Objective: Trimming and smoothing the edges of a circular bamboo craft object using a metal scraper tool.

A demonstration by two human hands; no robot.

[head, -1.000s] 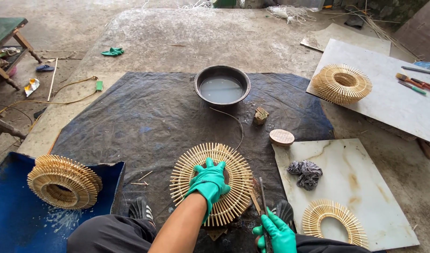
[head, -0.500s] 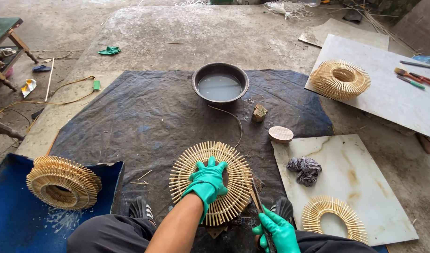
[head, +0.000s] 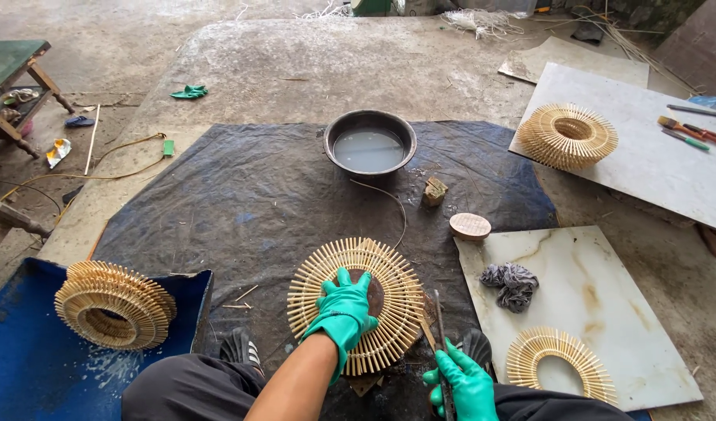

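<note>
A round ring of bamboo sticks [head: 393, 273] lies flat on a black plastic sheet [head: 241, 195] in front of me. My left hand [head: 344, 312], in a green glove, presses down on the ring's middle with fingers spread. My right hand [head: 465, 383], also green-gloved, grips a thin dark tool with a wooden handle [head: 438, 327] just right of the ring, at the bottom edge of the view. My knees in dark trousers frame the bottom.
A dark bowl of cloudy liquid [head: 370, 144] stands beyond the ring, with a small wooden block [head: 434, 191] and wooden disc [head: 470, 226] nearby. A grey rag [head: 511, 282] and another bamboo ring [head: 559, 362] lie on a marble tile [head: 599, 288]. More rings sit at left [head: 112, 304] and far right [head: 568, 136].
My right hand with the tool has shifted slightly lower and to the right. My left hand stays pressed on the ring.
</note>
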